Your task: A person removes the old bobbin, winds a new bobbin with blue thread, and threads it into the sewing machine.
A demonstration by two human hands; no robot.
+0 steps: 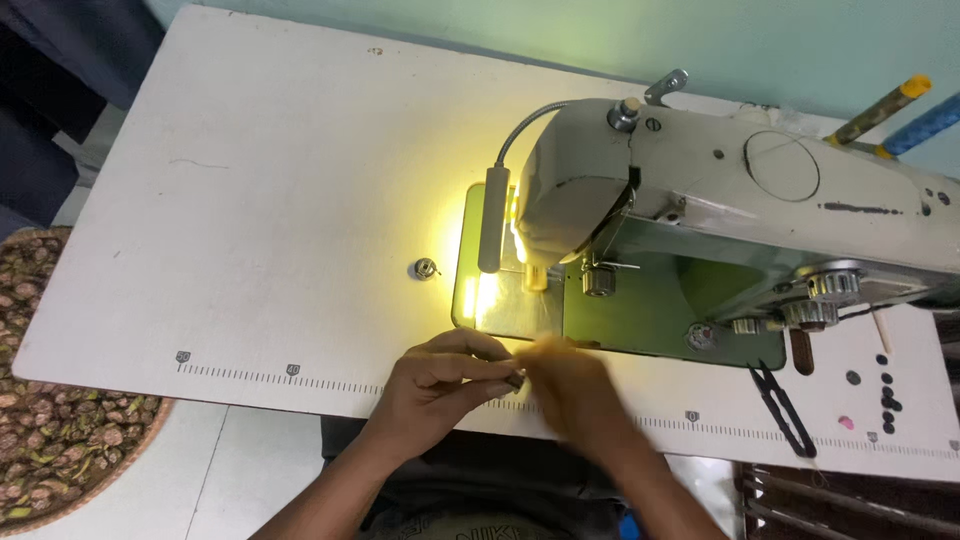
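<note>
left hand (pixel 445 375): resting at the near edge of the desk (pixel 250 200), fingers curling in, thumb and fingertips pinching a small dark metal part (pixel 516 378) (looking like a bobbin or its case, too small to say which).
left grip state: closing tight on that part, only its right end showing past the fingertips.
right hand (pixel 570 385): motion-blurred, sitting just right of the left hand, touching or nearly touching the part; can't tell whether it is pinching or open.
key relation: the part is lying between the two hands, poking out rightward from the left grip toward the right hand; its long axis is running roughly left-right along the desk edge. Left hand has it, right hand is the one closing in from the other side.
part vs machine: hands are hovering just in front of the lit needle plate (pixel 500 300) of the sewing machine (pixel 720 200), not under the needle.
lamp (pixel 492 220): gooseneck strip glowing yellow over the plate.
loose bobbin (pixel 427 268): sitting alone on the desk, left of the plate, well apart from both hands.
thread snips (pixel 783 405): black, lying on the desk to the right, near the right forearm but untouched.
buttons (pixel 886 390): small dark ones scattering at far right.
</note>
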